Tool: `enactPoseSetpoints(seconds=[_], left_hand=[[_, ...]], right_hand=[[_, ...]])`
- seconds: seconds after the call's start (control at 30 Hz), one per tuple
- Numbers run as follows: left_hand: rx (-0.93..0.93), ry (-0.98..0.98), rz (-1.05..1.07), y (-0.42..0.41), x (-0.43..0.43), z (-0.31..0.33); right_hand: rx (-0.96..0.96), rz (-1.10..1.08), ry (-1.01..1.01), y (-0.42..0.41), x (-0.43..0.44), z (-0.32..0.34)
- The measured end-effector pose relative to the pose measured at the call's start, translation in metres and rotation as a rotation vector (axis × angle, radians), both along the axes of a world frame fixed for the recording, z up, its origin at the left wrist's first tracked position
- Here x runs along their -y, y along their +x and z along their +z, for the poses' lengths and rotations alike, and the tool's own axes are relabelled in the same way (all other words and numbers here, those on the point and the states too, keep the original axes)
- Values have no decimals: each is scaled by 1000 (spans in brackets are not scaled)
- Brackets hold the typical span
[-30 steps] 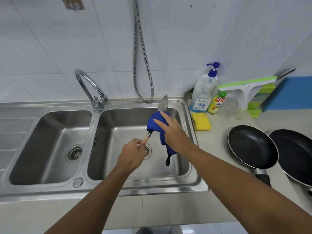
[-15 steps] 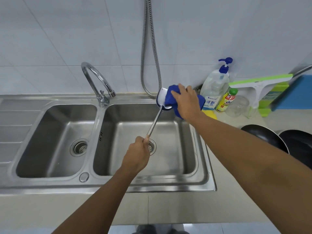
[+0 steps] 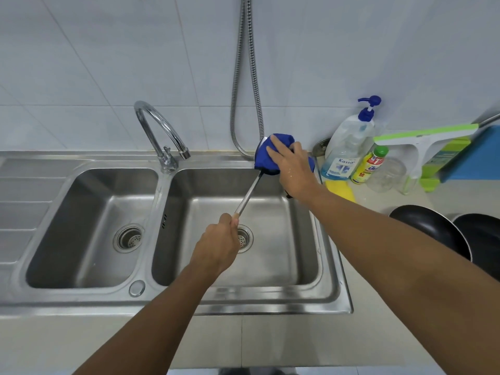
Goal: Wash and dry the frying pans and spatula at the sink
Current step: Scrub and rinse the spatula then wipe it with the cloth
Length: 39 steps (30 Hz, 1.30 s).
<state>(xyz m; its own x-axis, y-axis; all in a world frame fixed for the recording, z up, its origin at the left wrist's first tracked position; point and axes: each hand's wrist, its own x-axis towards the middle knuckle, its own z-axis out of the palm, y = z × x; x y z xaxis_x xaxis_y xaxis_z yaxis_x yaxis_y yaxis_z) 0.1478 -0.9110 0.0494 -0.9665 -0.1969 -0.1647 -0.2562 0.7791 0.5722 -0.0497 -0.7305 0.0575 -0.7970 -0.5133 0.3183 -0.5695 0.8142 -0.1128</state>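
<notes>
The left hand [image 3: 216, 244] is closed around the end of the spatula [image 3: 249, 194] handle, above the drain of the right basin of the sink [image 3: 243, 304]. The metal shaft goes up and to the right, toward the back edge of the sink. There the right hand [image 3: 295, 166] holds a blue cloth [image 3: 266, 155] folded around the spatula head, so the head is almost all covered, with only a thin pale edge showing at the left. Two black frying pans [image 3: 430, 228] lie on the counter at the right, well apart from the hands. Behind the sink stand a soap bottle [image 3: 346, 147] and a yellow sponge [image 3: 341, 189] – both just beside the right forearm
</notes>
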Motion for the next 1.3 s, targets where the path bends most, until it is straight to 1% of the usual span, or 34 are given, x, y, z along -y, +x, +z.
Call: enactPoseSetpoints(seconds=[0.1,0.17,0.23,0.3,0.37,0.43,0.53,0.63,0.7,0.73,0.8,0.87,0.93,0.97,1.03,1.1,1.3], left_hand=[[17,-31,-8,3,11,-1],[33,-33,-28,5,15,-3],[28,-25,-47,5,16,-3],[25,-26,-65,5,15,-3],[17,-36,-87,5,14,-3],[-2,-33,-97,4,11,-3],[-21,14,-74,3,9,0],[-18,54,-57,7,13,1],[-4,65,-59,13,16,0],[4,67,-59,15,17,-1],[19,77,-43,18,17,-3],[32,93,-20,20,16,-4],[38,104,-12,21,15,-4],[37,107,-15,21,14,-4],[27,114,-24,20,9,-1],[5,138,-17,17,6,2],[16,173,66,12,8,3]], right_hand=[[-23,233,-4,-1,-15,-22],[-62,306,22,-2,-34,-30],[-97,262,42,-2,-48,-24],[-87,169,34,-4,-49,-13],[-73,123,12,-5,-41,-2],[-55,143,1,-2,-30,4],[-24,207,0,11,-25,-8],[-30,247,-21,21,-42,-24],[-52,253,16,24,-56,-25],[-57,228,43,25,-61,-25],[-49,112,61,27,-63,-22],[-42,-44,11,25,-59,-17],[-42,-113,-78,22,-51,-10],[-49,-82,-99,22,-47,-8],[-52,58,-66,23,-39,-9],[-10,124,-39,29,-32,-16],[164,26,-23,78,-49,-40]])
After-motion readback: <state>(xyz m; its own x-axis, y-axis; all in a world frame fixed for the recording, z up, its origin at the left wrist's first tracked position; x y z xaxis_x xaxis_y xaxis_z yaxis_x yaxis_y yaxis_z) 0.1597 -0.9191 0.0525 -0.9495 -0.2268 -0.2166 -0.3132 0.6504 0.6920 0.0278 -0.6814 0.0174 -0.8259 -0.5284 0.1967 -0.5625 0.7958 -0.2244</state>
